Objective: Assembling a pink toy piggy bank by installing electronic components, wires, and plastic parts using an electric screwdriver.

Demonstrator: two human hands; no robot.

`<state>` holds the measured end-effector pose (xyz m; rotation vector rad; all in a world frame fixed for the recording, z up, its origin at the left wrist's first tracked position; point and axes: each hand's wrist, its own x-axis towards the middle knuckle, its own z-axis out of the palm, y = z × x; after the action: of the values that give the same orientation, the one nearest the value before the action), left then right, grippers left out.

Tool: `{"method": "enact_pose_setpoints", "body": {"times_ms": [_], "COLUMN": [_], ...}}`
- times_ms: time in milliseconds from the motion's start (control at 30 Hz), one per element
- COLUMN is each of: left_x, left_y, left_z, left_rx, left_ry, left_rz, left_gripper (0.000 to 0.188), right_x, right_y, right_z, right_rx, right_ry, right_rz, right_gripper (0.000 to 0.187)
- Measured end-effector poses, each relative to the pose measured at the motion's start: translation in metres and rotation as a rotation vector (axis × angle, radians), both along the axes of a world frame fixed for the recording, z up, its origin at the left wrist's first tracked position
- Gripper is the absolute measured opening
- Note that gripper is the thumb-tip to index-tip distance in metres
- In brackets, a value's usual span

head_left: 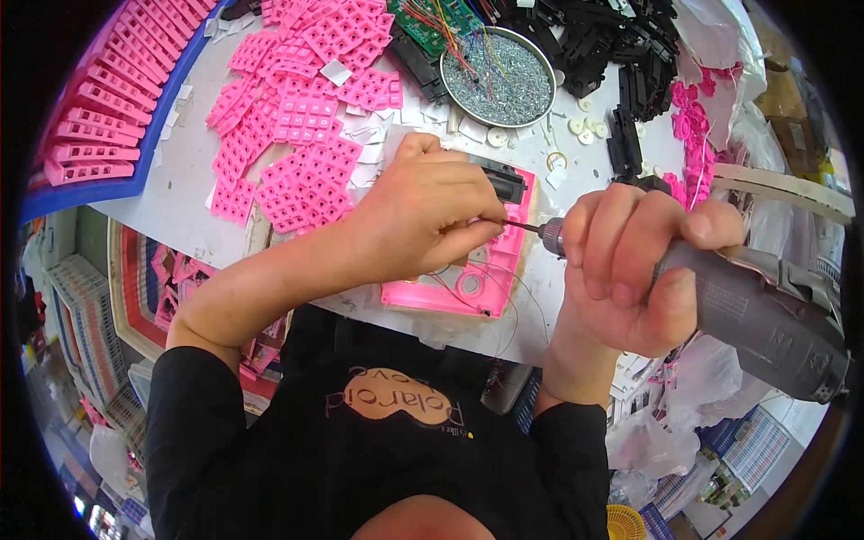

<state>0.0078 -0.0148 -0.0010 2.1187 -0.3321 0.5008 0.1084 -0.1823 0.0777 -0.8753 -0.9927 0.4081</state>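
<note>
Screwdriver (756,310) tip hidden behind fingers (468,236).

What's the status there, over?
Right hand grips grey electric screwdriver. Left hand steadies pink plastic casing, fingers at bit. Nothing blocking.

Within the left grip (432,211) lies a bright pink plastic housing (468,283) carrying a black block (504,180). The right grip (630,270) wraps a dull grey electric screwdriver (756,310) with a dark bit. Beyond the left grip, pink keypad grids (306,126) with square cells cover the white bench (180,198). Farther left of them, pink ridged parts fill a blue tray (135,184). Beyond both grips, a silver dish (498,76) holds grey screws under red, green and yellow wires; black parts (621,45) lie past the right grip.
</note>
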Motion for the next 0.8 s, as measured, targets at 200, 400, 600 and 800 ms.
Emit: {"method": "enact_pose_setpoints", "body": {"times_ms": [200, 400, 600, 800], "left_x": [0.004, 0.005, 0.016, 0.016], "left_y": [0.0, -0.004, 0.002, -0.001], "left_z": [-0.003, 0.0, -0.01, -0.01], "left_rx": [-0.011, 0.248, 0.508, 0.493], "left_ry": [-0.021, -0.109, 0.091, 0.107], "left_rz": [0.006, 0.088, 0.203, 0.213], "left_gripper": [0.018, 0.025, 0.031, 0.031], "right_x": [-0.003, -0.008, 0.027, 0.028], "right_y": [0.001, 0.004, 0.019, 0.024], "right_z": [0.001, 0.001, -0.04, -0.06], "right_rx": [0.001, 0.02, 0.078, -0.184], "right_ry": [0.066, 0.12, 0.135, -0.075], "right_rz": [-0.036, -0.139, -0.234, -0.393], "right_gripper": [0.033, 0.035, 0.029, 0.016]}}
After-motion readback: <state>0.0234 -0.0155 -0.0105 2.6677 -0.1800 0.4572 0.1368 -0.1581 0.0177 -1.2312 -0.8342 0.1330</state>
